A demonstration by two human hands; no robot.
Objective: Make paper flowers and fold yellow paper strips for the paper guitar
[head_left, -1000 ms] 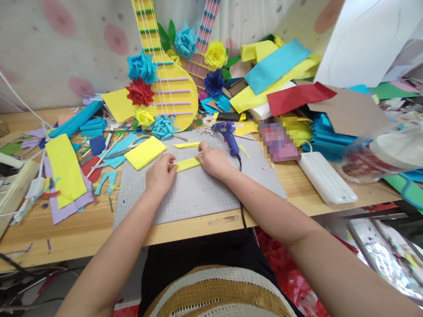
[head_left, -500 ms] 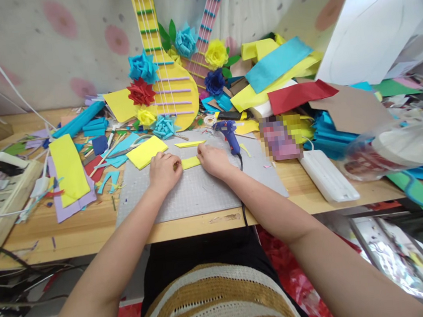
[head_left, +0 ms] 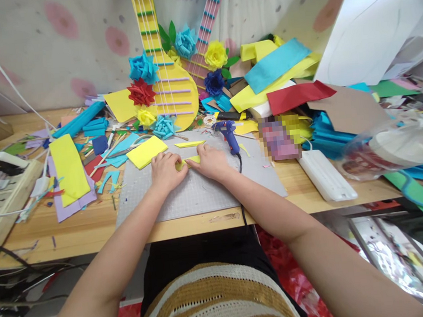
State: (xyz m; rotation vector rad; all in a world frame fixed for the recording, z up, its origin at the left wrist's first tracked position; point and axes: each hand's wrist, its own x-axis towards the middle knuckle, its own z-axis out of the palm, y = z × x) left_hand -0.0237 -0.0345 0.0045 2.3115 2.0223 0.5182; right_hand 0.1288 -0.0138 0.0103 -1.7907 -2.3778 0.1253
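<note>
Between my two hands is a small strip of yellow crepe paper (head_left: 193,159), low over the grey cutting mat (head_left: 185,196). My left hand (head_left: 167,170) has its fingers curled round the strip's left end. My right hand (head_left: 212,161) grips the other end, its thumb reaching toward the left thumb. Just beyond the hands lies a narrow folded yellow piece (head_left: 189,144). A larger folded yellow sheet (head_left: 146,152) rests beside my left hand. Right of my right hand, a blue hot glue gun (head_left: 228,136) lies on the mat, its cord running to the table's front edge.
A yellow paper lute (head_left: 175,89) with paper flowers leans at the back, a pink one (head_left: 208,24) behind it. Coloured paper (head_left: 279,64) piles up at right, near a white power strip (head_left: 327,174). Scissors (head_left: 135,143) and paper scraps lie at left.
My thumbs have come closer together on the yellow strip, and less of it shows between my hands. The left hand has shifted slightly right.
</note>
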